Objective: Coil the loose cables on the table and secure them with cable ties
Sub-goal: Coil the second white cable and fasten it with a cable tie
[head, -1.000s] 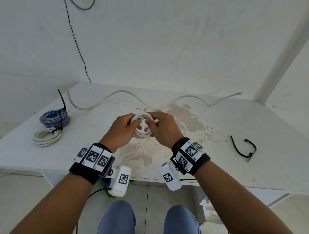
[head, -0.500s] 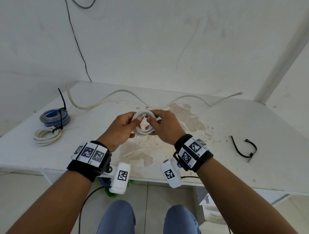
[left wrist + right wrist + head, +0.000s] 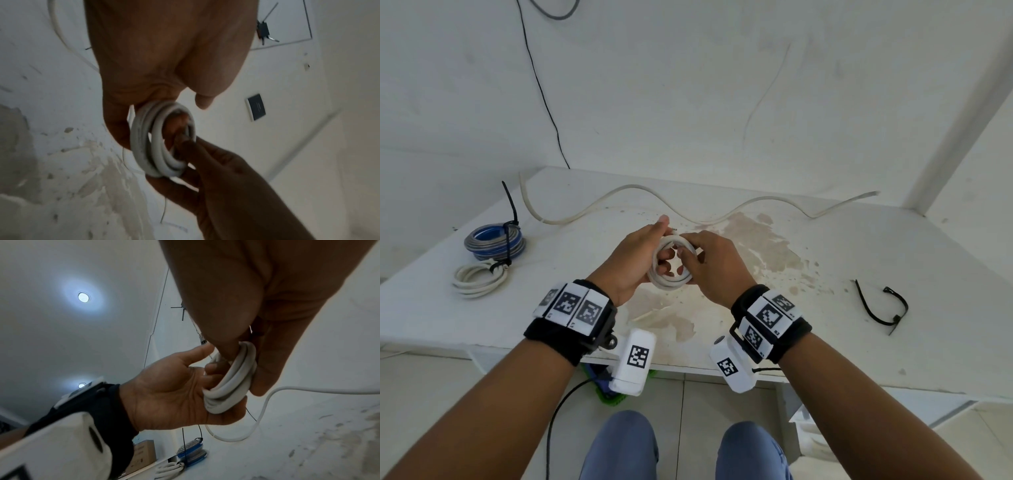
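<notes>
A small white cable coil (image 3: pixel 671 274) is held upright above the middle of the table by both hands. My left hand (image 3: pixel 631 263) grips its left side, fingers curled through the centre and thumb pointing up. My right hand (image 3: pixel 714 269) pinches the right side. In the left wrist view the coil (image 3: pixel 144 146) shows about three turns, with the right hand's fingers (image 3: pixel 205 155) on its inner edge. In the right wrist view the coil (image 3: pixel 230 386) sits between the left hand's palm (image 3: pixel 174 391) and my right fingers. A loose white cable (image 3: pixel 640 187) snakes along the table's back.
At the left edge lie a blue and grey coil (image 3: pixel 494 241) and a white coil (image 3: pixel 477 281), each bound with a black tie. Loose black cable ties (image 3: pixel 880 310) lie at the right. The stained white table (image 3: pixel 756 260) meets walls behind and to the right.
My left hand has shifted its grip on the coil, its thumb now sticking up above it. The coil has tilted a little; both wrists stay close together.
</notes>
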### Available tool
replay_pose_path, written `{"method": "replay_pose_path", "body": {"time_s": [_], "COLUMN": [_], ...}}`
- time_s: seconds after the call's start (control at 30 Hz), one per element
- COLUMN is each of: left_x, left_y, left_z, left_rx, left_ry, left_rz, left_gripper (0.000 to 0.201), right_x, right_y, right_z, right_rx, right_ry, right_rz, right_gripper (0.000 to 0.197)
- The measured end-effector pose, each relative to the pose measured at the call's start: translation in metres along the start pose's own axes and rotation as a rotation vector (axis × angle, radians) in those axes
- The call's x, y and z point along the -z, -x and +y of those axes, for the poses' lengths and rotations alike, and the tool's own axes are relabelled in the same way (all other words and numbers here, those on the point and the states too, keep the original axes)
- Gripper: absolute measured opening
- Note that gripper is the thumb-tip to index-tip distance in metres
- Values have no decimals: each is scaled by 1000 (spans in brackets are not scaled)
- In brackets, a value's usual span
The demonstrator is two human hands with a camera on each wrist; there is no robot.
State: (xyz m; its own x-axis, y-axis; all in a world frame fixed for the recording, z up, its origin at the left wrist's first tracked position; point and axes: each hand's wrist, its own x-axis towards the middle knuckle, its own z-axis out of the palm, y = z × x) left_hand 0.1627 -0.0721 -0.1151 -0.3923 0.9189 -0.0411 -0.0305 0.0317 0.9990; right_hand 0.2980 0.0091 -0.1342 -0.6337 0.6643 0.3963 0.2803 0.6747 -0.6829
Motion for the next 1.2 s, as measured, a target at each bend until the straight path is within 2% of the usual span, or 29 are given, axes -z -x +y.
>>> {"method": "replay_pose_path", "body": {"time_s": [0.1, 0.2, 0.33, 0.53, 0.63, 0.77, 0.87, 0.97, 1.1, 1.2], "left_x": [-7, -10, -11, -10, -9, -8, -2, 7, 24, 28], "left_y": [-2, -4, -3, -1, 0, -1, -5, -10, -19, -21], "left_z": [-5, -11, -15, -13, -7, -6, -8, -11, -20, -27], "left_rx": [-76, -96, -116, -101, -70, -37, -43, -54, -49, -130], "left_ry": [-117, -204, -180, -63, -10, 22, 29, 92, 141, 196], "left_rz": [101, 182, 227, 233, 235, 249, 279, 320, 321, 253], "left_gripper": [45, 46, 28, 23, 24, 23, 23, 22, 23, 23], "right_x": [1, -2, -4, 0, 4, 9, 24, 60, 131, 180], "right_y": [1, 1, 1, 5, 6, 5, 4, 6, 22, 42], "right_z": [-4, -5, -3, -3, -5, 0, 14, 47, 98, 129], "right_rx": [44, 79, 75, -75, -185, -257, -306, -344, -527, -678], "right_ry": [16, 52, 51, -196, -350, -473, -367, -68, 284, 460], "right_rz": [-3, -32, -34, -44, -88, -148, -140, -105, -88, -38], "right_gripper": [21, 18, 21, 19, 28, 34, 40, 37, 32, 32]}}
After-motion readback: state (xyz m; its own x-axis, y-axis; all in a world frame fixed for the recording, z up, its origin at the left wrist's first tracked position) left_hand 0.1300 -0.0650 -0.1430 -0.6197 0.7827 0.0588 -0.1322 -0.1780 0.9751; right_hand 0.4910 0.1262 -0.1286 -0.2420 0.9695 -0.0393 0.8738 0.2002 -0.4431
